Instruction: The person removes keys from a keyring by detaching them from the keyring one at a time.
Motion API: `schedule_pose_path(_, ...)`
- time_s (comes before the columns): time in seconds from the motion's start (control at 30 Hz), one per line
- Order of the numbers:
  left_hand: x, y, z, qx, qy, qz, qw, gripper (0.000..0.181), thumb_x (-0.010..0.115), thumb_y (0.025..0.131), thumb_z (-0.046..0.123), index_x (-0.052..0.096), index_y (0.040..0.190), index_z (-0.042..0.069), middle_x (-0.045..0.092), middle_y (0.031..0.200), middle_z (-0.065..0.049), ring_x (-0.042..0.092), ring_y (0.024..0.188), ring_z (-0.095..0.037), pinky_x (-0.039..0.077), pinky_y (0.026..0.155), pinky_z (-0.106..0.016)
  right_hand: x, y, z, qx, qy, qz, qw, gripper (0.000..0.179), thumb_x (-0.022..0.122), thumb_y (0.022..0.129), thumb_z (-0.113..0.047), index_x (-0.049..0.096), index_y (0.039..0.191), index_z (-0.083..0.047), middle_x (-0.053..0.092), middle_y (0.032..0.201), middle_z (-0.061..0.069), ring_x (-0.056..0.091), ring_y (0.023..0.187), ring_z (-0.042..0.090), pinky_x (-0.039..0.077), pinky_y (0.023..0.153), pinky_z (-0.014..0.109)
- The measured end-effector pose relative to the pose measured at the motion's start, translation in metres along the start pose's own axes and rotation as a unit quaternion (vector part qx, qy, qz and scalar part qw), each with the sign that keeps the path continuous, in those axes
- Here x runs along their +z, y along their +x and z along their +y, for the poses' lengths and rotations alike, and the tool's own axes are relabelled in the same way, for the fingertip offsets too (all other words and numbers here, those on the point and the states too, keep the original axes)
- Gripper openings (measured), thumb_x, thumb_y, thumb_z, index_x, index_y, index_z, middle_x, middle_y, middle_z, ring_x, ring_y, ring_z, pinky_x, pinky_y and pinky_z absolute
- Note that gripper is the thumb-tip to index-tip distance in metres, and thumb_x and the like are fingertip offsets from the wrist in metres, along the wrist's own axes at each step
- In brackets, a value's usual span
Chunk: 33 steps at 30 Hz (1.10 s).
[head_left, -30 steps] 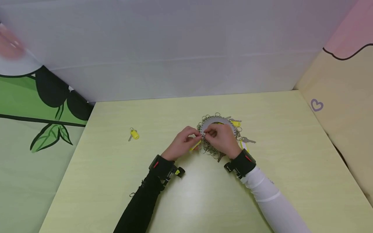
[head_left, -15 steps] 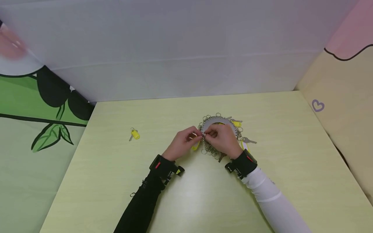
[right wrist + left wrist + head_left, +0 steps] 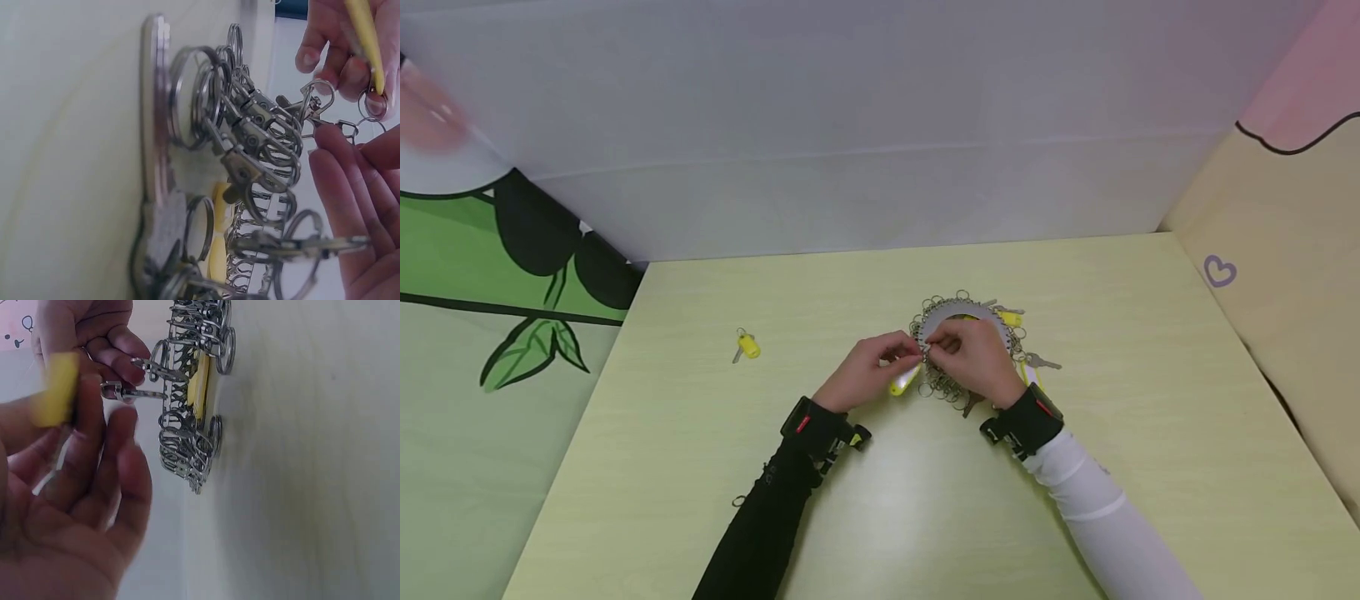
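The left hand's (image 3: 874, 367) fingers pinch a yellow-and-white plastic key tag (image 3: 904, 380) by its wire loop (image 3: 360, 107); the right hand's (image 3: 973, 358) pinch a silver metal clasp (image 3: 142, 394) on the flat grey ring (image 3: 942, 312), well inside the worktop's (image 3: 880, 517) edges.

Table (image 3: 625, 500) and printed walls (image 3: 445, 250) suggest a booth (image 3: 880, 125)

Shiny, reflective metal is shown by the clasps (image 3: 242, 169) and rings (image 3: 199, 103), a duller, smooth metal by the flat key (image 3: 154, 119). Plastic is suggested by the yellow tags (image 3: 748, 346). The grey disc (image 3: 962, 307) is finished matt. The tabletop (image 3: 880, 525) is surfaced in smooth, faintly grained wood-look, glossed by light. Cloth is seen in the black sleeve (image 3: 756, 512) and white sleeve (image 3: 1116, 521)
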<state>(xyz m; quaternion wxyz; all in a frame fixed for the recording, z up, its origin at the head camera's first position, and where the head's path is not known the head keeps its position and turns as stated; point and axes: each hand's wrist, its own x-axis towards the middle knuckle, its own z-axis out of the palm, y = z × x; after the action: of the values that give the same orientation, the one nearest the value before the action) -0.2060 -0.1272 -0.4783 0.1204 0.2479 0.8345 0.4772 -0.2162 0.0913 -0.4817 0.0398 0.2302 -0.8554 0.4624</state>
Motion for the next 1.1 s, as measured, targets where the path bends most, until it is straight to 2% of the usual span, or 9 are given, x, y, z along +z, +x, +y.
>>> schedule_pose_path(0.17,-0.0003,-0.0006,0.0007,0.006,-0.016,-0.006,0.9998,0.014,0.061,0.106,0.017,0.071,0.113,0.010,0.073,0.109,-0.008,0.068,0.097,-0.014,0.053,0.086,-0.031,-0.0003,-0.0002,0.0008,-0.003,-0.006,0.003,1.0000,0.008,0.072,0.089,-0.001,0.079,0.092,-0.004,0.077,0.084,0.007,0.072,0.072,0.014,0.059,0.067,0.027)
schedule_pose_path(0.5,0.0015,0.0005,-0.0014,0.028,0.027,0.012,0.9992,0.014,0.061,0.107,0.017,0.072,0.112,0.011,0.076,0.106,-0.008,0.071,0.094,-0.011,0.056,0.082,-0.029,-0.0014,-0.0010,0.0013,0.002,-0.010,0.000,0.9999,0.009,0.071,0.090,-0.002,0.080,0.093,-0.005,0.076,0.084,0.006,0.071,0.072,0.015,0.059,0.068,0.028)
schedule_pose_path(0.63,-0.0002,0.0007,-0.0031,0.022,0.004,0.016,0.9996,0.015,0.061,0.106,0.018,0.072,0.113,0.011,0.076,0.107,-0.009,0.071,0.094,-0.013,0.055,0.080,-0.028,-0.0021,-0.0002,-0.0004,0.007,-0.007,-0.004,0.9999,0.009,0.072,0.089,-0.002,0.080,0.092,-0.006,0.076,0.085,0.006,0.071,0.072,0.014,0.059,0.069,0.029)
schedule_pose_path(0.8,-0.0036,0.0000,-0.0056,-0.004,-0.052,-0.018,0.9985,0.017,0.060,0.107,0.017,0.070,0.119,0.009,0.074,0.111,-0.013,0.071,0.098,-0.019,0.055,0.084,-0.029,-0.0022,0.0003,-0.0012,0.008,0.010,-0.010,0.9999,0.010,0.071,0.088,0.000,0.079,0.090,-0.006,0.076,0.084,0.006,0.071,0.072,0.014,0.059,0.068,0.026)
schedule_pose_path(0.93,-0.0053,-0.0015,-0.0046,-0.010,-0.050,-0.048,0.9975,0.021,0.061,0.106,0.014,0.069,0.124,0.006,0.072,0.119,-0.013,0.070,0.105,-0.019,0.055,0.092,-0.034,-0.0022,0.0000,-0.0012,0.008,0.018,-0.012,0.9997,0.012,0.069,0.089,0.001,0.079,0.089,-0.005,0.076,0.084,0.007,0.071,0.071,0.014,0.059,0.067,0.025)
schedule_pose_path(1.03,-0.0043,-0.0017,-0.0037,-0.007,-0.047,-0.050,0.9976,0.021,0.063,0.105,0.013,0.069,0.124,0.004,0.071,0.123,-0.011,0.068,0.112,-0.020,0.054,0.099,-0.036,-0.0025,0.0003,-0.0018,0.011,0.017,-0.011,0.9997,0.011,0.070,0.088,0.001,0.079,0.088,-0.005,0.076,0.083,0.007,0.071,0.071,0.014,0.059,0.066,0.026)
schedule_pose_path(1.1,-0.0026,-0.0012,-0.0032,-0.005,-0.051,-0.042,0.9978,0.019,0.064,0.105,0.014,0.069,0.121,0.004,0.071,0.120,-0.011,0.069,0.112,-0.021,0.055,0.096,-0.035,-0.0029,0.0005,-0.0022,0.012,0.013,-0.010,0.9998,0.010,0.071,0.088,0.001,0.079,0.088,-0.005,0.076,0.083,0.007,0.071,0.071,0.015,0.059,0.067,0.027)
